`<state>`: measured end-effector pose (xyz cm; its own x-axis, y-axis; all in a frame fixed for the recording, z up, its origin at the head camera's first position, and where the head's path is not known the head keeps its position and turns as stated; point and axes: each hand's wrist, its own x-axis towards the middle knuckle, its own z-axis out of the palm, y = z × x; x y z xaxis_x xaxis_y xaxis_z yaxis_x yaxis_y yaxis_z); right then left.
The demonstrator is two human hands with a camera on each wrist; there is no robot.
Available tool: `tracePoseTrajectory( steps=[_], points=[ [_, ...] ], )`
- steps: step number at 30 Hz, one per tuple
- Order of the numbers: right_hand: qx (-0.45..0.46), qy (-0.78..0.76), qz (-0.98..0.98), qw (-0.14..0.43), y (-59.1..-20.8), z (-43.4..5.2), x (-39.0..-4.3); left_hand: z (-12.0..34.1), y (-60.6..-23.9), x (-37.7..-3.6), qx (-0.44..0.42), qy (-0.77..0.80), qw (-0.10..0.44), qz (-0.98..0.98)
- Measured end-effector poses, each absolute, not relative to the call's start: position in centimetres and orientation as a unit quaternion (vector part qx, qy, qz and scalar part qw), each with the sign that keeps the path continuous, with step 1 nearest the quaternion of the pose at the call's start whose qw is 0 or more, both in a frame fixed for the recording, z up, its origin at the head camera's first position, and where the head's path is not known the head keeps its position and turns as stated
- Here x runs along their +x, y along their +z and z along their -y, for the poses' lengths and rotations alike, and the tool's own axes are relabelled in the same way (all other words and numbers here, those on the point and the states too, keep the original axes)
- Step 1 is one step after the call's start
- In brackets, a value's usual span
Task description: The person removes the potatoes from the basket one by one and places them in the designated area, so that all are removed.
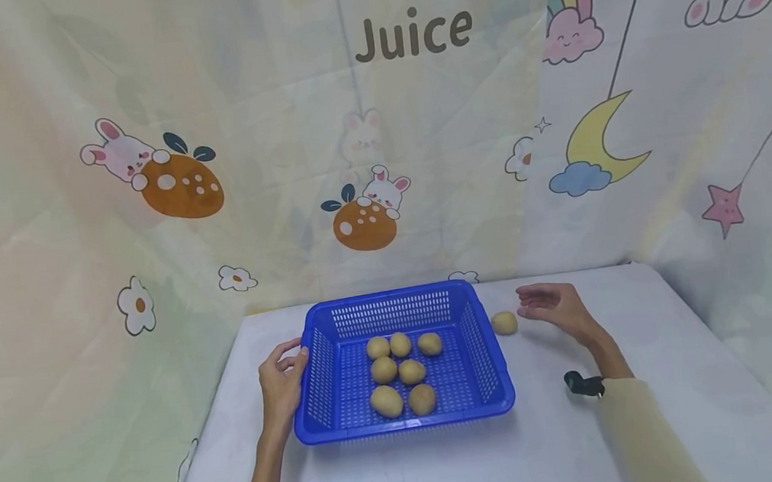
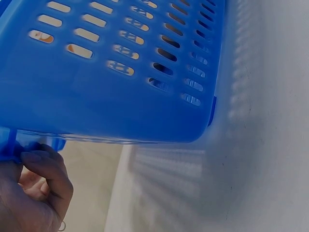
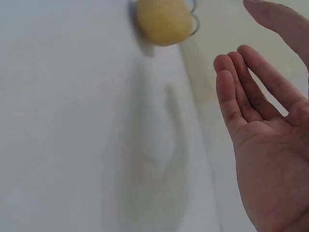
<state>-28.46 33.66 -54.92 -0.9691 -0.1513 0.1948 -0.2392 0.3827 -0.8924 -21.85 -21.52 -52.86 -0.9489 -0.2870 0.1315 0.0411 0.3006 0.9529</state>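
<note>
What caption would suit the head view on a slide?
Left hand grips a blue basket of seven potatoes; open right hand nears a loose potato.

Left hand (image 1: 282,376) lower centre-left of head view, fingers curled, forearm running down to bottom edge. Right hand (image 1: 557,309) right of centre, fingers straight, relaxed, palm empty.
</note>
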Motion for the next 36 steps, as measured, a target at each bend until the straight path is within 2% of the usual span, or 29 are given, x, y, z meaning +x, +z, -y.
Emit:
tracePoseTrajectory(
  steps=[7,16,26,36],
  points=[
    [0.15,0.538,0.823,0.104,-51.0,-32.6,-28.8,22.0,-53.0,-21.9,0.081,-0.59,0.139,0.791],
    [0.22,0.563,0.786,0.13,-46.1,-28.4,-29.0,22.5,-53.1,-22.1,0.082,-0.588,0.141,0.792],
    [0.267,0.564,0.774,0.106,-42.9,-22.1,-29.4,22.3,-53.1,-22.3,0.089,-0.599,0.138,0.784],
    [0.276,0.542,0.79,0.075,-43.0,-18.0,-30.4,22.0,-53.0,-22.4,0.076,-0.601,0.14,0.783]
  ],
)
